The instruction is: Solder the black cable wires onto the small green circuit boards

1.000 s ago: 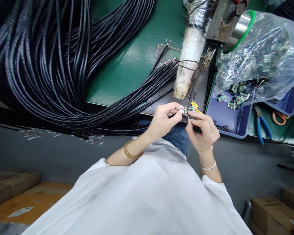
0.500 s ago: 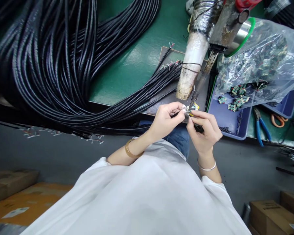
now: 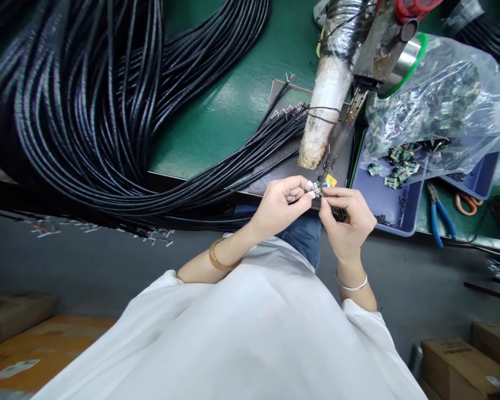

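My left hand (image 3: 280, 201) pinches a small green circuit board (image 3: 317, 190) between thumb and fingertips, which partly cover it. From the other side my right hand (image 3: 348, 218) closes thumb and forefinger on what looks like a thin pale wire at the board's edge; the fingers hide most of it. Right above the board is the dark tip of a soldering iron (image 3: 338, 143), pointing down from its mount. A scrap of yellow (image 3: 331, 180) lies just behind the board. Left of the tip hangs a white, tape-wrapped tube (image 3: 320, 119) with a browned mouth.
Black cables (image 3: 200, 180) with stripped ends sweep across the green table (image 3: 208, 122) from the left. On the right, a purple tray (image 3: 366, 203) holds circuit boards under a clear plastic bag (image 3: 437, 100). Blue-handled pliers (image 3: 438, 214) and orange-handled scissors (image 3: 466, 204) lie beyond it.
Both hands keep nearly the same place by the iron's tip. The board between the fingers has shifted slightly, showing more of the yellow scrap. The whole view has drifted a little.
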Demonstrator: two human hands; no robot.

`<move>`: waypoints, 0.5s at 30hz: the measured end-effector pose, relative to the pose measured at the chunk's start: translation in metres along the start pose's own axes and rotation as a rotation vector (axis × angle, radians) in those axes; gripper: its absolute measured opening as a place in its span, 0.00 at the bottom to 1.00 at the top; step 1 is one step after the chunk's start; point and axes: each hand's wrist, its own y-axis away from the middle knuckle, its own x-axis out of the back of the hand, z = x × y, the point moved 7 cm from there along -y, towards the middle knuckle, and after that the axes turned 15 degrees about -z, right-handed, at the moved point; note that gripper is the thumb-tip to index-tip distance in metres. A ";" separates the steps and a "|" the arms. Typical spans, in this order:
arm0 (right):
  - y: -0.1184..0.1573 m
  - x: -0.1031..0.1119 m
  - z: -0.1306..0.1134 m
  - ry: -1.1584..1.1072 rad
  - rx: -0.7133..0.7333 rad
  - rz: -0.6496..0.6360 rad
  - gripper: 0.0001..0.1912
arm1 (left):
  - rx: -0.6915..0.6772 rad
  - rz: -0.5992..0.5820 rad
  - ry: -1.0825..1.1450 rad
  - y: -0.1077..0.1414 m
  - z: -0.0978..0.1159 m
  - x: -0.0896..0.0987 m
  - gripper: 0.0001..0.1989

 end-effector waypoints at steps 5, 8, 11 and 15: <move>-0.001 0.001 -0.002 0.029 0.026 0.011 0.07 | -0.015 -0.008 -0.028 -0.004 0.000 0.001 0.05; -0.003 0.001 -0.001 0.040 0.019 0.008 0.07 | -0.021 -0.001 -0.030 -0.006 0.002 0.001 0.05; -0.005 0.002 -0.001 0.037 0.018 0.008 0.07 | -0.017 0.005 -0.024 -0.007 0.006 0.001 0.05; -0.007 0.005 -0.004 0.043 0.029 0.007 0.09 | -0.021 0.008 -0.018 -0.008 0.010 0.001 0.05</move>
